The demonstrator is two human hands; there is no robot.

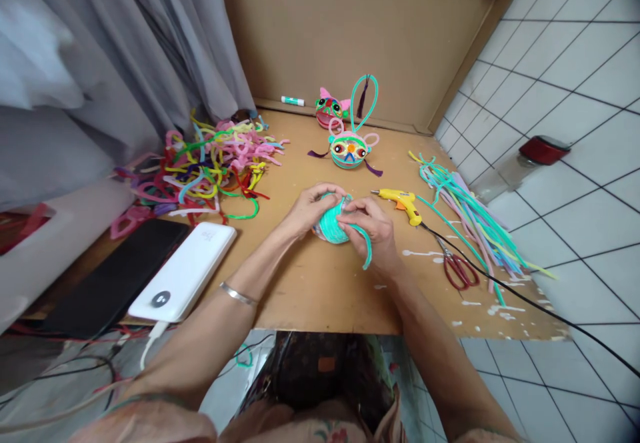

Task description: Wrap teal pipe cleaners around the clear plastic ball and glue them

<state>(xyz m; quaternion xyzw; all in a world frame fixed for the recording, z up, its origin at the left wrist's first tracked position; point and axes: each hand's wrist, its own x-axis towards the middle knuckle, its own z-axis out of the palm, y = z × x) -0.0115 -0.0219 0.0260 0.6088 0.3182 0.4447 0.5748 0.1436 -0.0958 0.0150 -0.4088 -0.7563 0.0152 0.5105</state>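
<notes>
A rounded form wrapped in turquoise pipe cleaner (332, 223) is held just above the table between both hands. My left hand (315, 208) grips its left side, thumb on top. My right hand (371, 226) pinches the turquoise pipe cleaner at the right side of the form, and a loose tail (369, 250) of it hangs down below the fingers. What lies under the wrapping is mostly hidden. Just beyond the hands sits a pipe-cleaner animal head (349, 153) with pink ears, a turquoise loop and dark tassels.
Right of the hands lie a yellow glue gun (403, 202) with a black cord, red-handled scissors (460, 271) and straight pipe cleaners (470, 210). To the left are a tangled pipe-cleaner heap (225, 156), a white power bank (185, 273) and a black phone (120, 273). A second animal head (330, 111) stands behind.
</notes>
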